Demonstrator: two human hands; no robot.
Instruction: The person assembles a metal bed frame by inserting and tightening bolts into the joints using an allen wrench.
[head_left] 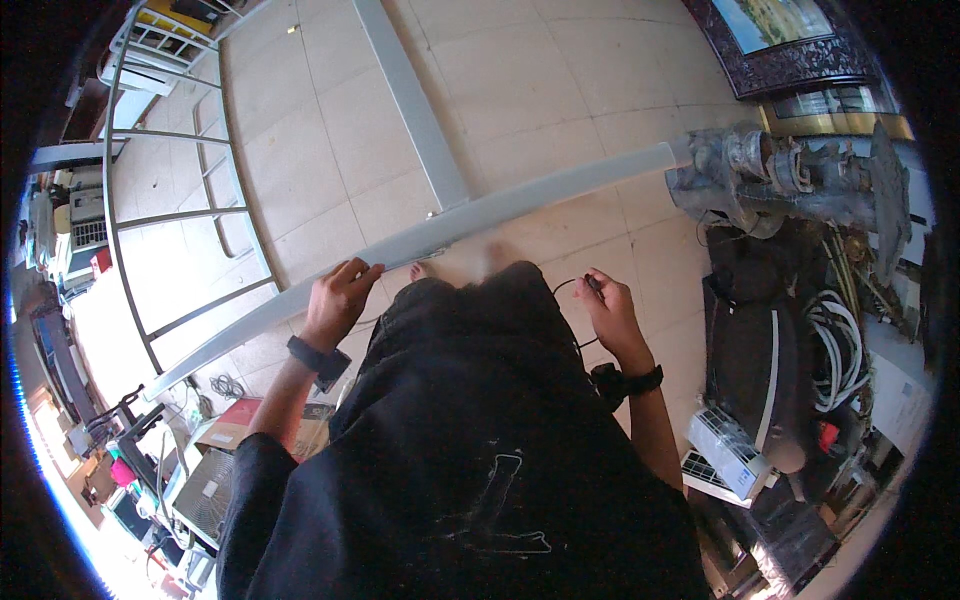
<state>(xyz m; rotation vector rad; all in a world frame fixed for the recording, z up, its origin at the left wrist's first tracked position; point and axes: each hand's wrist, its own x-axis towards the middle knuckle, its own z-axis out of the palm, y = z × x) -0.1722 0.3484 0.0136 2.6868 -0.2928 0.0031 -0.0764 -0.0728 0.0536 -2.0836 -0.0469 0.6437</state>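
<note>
A long grey metal beam (560, 186) runs across in front of me, rising from lower left to upper right. A second grey beam (415, 110) meets it near the middle and stretches away across the floor. My left hand (341, 298) grips the near beam left of my body, fingers bent over its edge. Away from the beam, on the right, my right hand (608, 305) is closed on a small black cable end (594, 286). A thin black cable (565, 284) loops from it beside my clothes. Both wrists wear black bands.
A grey tubular metal frame (168, 216) stands at the left. At the right are a plastic-wrapped object (735, 170), a black bag (745, 340), a coiled white hose (836, 350) and a framed picture (790, 45). A cardboard box (228, 424) and assorted clutter lie at lower left.
</note>
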